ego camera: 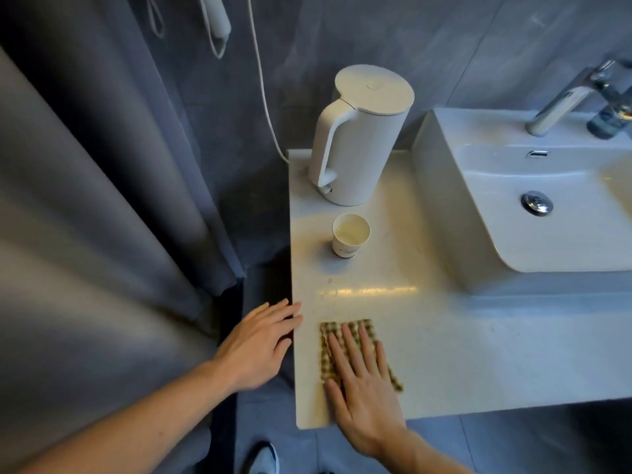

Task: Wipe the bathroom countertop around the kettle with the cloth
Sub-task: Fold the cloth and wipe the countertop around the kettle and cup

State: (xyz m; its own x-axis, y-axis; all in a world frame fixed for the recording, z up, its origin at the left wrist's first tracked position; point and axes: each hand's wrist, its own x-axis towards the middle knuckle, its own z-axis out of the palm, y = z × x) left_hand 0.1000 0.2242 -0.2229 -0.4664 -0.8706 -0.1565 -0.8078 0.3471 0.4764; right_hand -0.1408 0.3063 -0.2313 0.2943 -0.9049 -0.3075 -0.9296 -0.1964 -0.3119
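The checked cloth (355, 350) lies flat on the near left part of the white tabletop (444, 354), close to the front edge, and it is kept spread out so that a broad face of fabric meets the surface, which suits a wiping stroke better than a bunched wad would. The right hand (362, 388) lies palm-down on top of it, fingers straight and slightly fanned, pressing the cloth against the tabletop, not gripping it; the fingertips point away from the person toward the far end. The left hand (260, 343) is also open, its fingers extended and lying together, the tips reaching the left edge of the tabletop just beside the cloth; it looks as if it steadies the person there, though whether it actually bears on the edge cannot be told. The two hands are apart and neither closes round anything. The kettle (359, 138) stands upright at the far left corner against the wall, its handle turned toward the left edge and a white cord (263, 97) running up the wall behind it. A paper cup (350, 236) stands between the kettle and the cloth, just in front of the kettle. The raised basin (444, 206) bounds the strip on the right, so the wiping, judged from here, has yet to reach the area around the kettle.
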